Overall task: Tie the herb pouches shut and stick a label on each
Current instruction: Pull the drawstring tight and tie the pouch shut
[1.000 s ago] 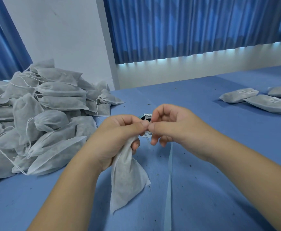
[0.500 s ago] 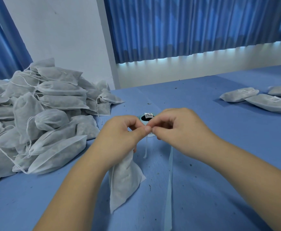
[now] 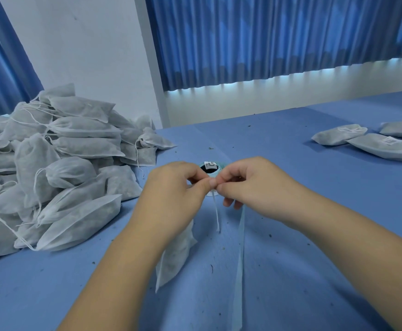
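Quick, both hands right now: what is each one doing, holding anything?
Left hand: closed, gripping the neck of the white fabric herb pouch.
Right hand: closed, pinching the pouch's thin white drawstring.

We look through one head-worn camera, forward and down over the table [image 3: 314, 163]. It sits close above the near part, facing the far edge.

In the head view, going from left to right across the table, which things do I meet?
A pile of pouches → left hand gripping a pouch → right hand pinching its drawstring → labelled pouches.
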Motion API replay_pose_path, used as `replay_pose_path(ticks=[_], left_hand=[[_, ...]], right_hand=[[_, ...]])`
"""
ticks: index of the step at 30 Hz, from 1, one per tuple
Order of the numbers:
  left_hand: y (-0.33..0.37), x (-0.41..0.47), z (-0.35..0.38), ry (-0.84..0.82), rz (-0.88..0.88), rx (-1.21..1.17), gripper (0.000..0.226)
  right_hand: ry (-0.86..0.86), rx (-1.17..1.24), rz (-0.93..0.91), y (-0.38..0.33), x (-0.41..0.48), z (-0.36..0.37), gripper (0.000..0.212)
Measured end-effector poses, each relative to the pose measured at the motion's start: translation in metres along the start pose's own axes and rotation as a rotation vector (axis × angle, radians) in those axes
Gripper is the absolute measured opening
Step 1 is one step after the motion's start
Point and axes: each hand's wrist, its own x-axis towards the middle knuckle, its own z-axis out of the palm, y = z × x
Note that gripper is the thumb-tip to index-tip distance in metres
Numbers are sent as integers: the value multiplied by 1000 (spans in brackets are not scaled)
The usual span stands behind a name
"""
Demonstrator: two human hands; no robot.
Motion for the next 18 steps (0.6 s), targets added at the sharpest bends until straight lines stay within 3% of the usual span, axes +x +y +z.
replay_pose_path(ticks=[7, 13, 18], left_hand=[[0, 1, -9, -188, -281, -455, 36], [-3, 2, -13, -455, -473, -803, 24], [-3, 3, -12, -419, -494, -862, 22]], right_hand=[[-5, 47, 11, -1, -1, 2, 15], [4, 43, -25, -3, -3, 3, 14], [163, 35, -136, -1, -2, 8, 14]])
